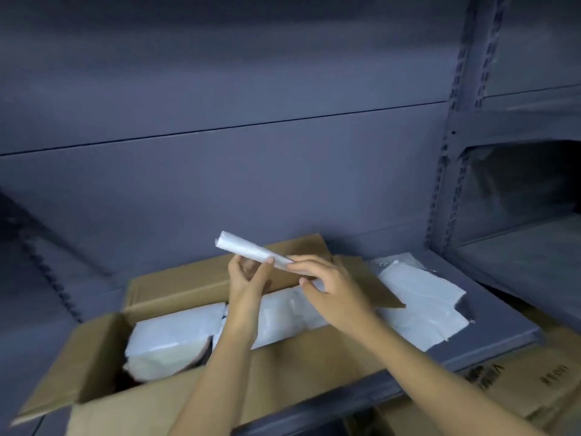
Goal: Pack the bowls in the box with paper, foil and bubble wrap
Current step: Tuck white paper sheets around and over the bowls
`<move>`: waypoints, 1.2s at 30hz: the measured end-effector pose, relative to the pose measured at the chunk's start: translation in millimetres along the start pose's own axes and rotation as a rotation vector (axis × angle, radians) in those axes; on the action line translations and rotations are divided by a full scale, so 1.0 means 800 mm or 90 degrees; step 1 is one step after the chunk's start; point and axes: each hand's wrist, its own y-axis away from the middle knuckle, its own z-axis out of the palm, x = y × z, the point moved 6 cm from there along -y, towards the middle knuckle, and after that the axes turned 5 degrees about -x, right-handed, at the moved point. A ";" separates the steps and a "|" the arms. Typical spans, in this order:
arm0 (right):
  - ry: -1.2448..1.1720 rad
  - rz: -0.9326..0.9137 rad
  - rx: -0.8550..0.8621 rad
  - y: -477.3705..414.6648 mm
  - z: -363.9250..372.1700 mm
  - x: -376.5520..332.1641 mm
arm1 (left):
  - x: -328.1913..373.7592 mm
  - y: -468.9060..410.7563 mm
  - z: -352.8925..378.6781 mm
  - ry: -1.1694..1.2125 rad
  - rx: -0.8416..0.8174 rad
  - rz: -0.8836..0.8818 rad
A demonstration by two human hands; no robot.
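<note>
An open cardboard box [151,401] stands on a grey metal shelf, its flaps spread out. Inside lie white wrapped bundles [171,338], one at the left and more white wrapping toward the right. Above the box I hold a slim white roll [248,248], tilted with its left end higher. My left hand [248,283] pinches the roll from below near its middle. My right hand [327,286] grips the roll's lower right end, covering it. No bare bowl shows.
White sheets [424,306] lie on the grey shelf [503,333] right of the box, partly under the right flap [374,287]. Perforated shelf uprights [449,158] rise at the right. More cardboard boxes [534,382] sit below the shelf at the lower right.
</note>
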 end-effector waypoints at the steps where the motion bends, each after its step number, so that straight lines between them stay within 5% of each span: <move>1: -0.031 0.000 -0.016 -0.004 0.017 -0.008 | 0.004 0.007 -0.021 0.012 0.017 0.003; 9: -0.125 0.036 -0.123 -0.010 0.123 -0.043 | 0.012 0.054 -0.131 0.008 0.131 -0.016; 15: -0.229 0.072 -0.269 -0.011 0.165 -0.074 | 0.007 0.065 -0.149 0.051 0.091 -0.056; 23: -0.118 0.035 -0.434 -0.007 0.185 -0.071 | -0.003 0.065 -0.140 0.017 0.048 -0.133; 29: -0.164 0.048 -0.420 0.003 0.183 -0.073 | -0.008 0.064 -0.140 0.076 0.004 -0.148; 36: -0.250 0.144 -0.383 -0.003 0.183 -0.062 | -0.015 0.062 -0.149 -0.038 0.075 -0.132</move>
